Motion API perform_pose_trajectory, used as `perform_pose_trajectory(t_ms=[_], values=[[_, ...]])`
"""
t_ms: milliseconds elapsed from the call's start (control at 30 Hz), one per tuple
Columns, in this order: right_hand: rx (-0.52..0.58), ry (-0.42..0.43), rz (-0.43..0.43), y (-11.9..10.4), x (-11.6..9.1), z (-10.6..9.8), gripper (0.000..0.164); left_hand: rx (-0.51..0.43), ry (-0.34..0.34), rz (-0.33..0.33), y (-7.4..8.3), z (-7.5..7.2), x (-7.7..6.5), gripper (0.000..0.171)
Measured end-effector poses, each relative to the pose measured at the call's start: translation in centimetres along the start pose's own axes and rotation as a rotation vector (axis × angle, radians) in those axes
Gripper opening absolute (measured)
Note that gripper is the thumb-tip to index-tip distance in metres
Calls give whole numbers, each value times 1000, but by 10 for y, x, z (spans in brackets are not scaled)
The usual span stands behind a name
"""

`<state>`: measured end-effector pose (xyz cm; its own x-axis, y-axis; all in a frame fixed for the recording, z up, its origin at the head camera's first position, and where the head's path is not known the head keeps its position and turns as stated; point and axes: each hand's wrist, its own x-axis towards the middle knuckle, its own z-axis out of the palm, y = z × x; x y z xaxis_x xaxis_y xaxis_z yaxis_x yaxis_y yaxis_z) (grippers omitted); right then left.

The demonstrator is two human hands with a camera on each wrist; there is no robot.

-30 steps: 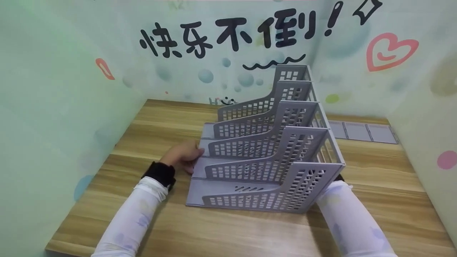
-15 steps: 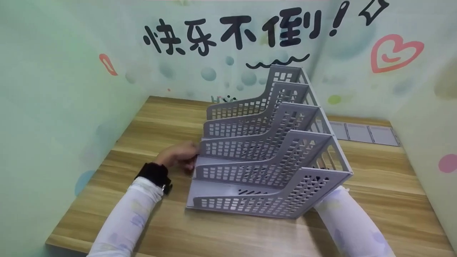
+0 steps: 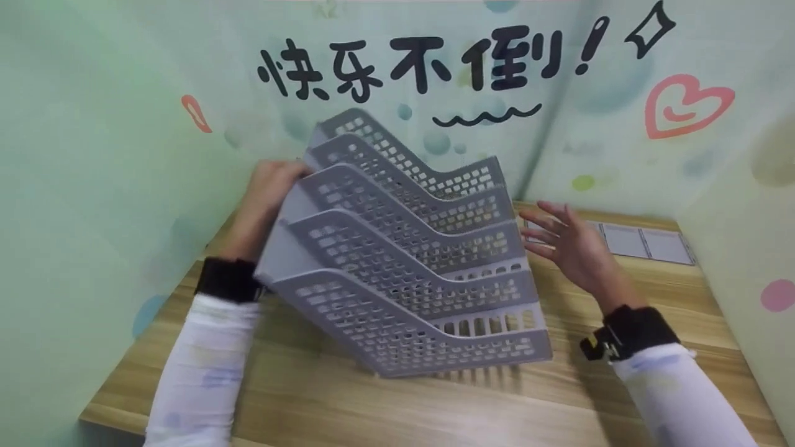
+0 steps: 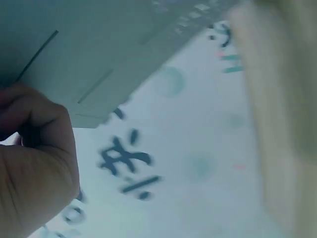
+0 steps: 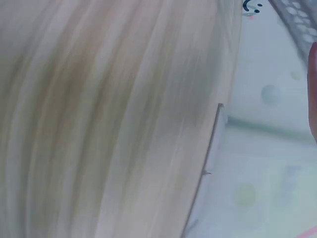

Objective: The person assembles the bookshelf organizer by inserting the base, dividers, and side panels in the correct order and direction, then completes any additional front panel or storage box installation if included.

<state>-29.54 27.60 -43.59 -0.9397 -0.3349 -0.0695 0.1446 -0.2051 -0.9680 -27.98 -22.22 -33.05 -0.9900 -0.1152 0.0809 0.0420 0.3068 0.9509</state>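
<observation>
A grey plastic file rack [image 3: 372, 261], with perforated dividers between its slots, is tipped up on the table in the head view. My left hand [image 3: 273, 186] holds the raised left edge of its base. In the left wrist view the curled fingers of the left hand [image 4: 42, 158] grip the edge of the rack's flat panel [image 4: 99, 54]. Beside the rack's right side, my right hand [image 3: 577, 251] is spread with its fingers apart, holding nothing. The right wrist view catches a finger [image 5: 312, 94] at its right border near the rack's perforated side [image 5: 294, 25].
A flat grey panel [image 3: 627, 241] divided into sections lies at the back right of the wood-grain table [image 3: 472, 410], against the wall. Printed walls [image 3: 205, 56] enclose the table at the back and sides.
The rack has been tipped over toward the right, its left edge rising with my left hand. My right hand has come out from behind the rack and opened at its right side.
</observation>
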Motion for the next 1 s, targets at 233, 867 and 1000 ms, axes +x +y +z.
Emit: perform_pose_trajectory(t_ms=[233,867,1000], values=[[-402,52,34,8,-20,0,78,112,-147,22,60,66,14,25],[-1222,-135,-262,-4,-61,100,62,663,-324,-35,119,102,14,92],[-1280,-146,-320,0,-61,109,64,688,-383,-62,120,110,16,98]])
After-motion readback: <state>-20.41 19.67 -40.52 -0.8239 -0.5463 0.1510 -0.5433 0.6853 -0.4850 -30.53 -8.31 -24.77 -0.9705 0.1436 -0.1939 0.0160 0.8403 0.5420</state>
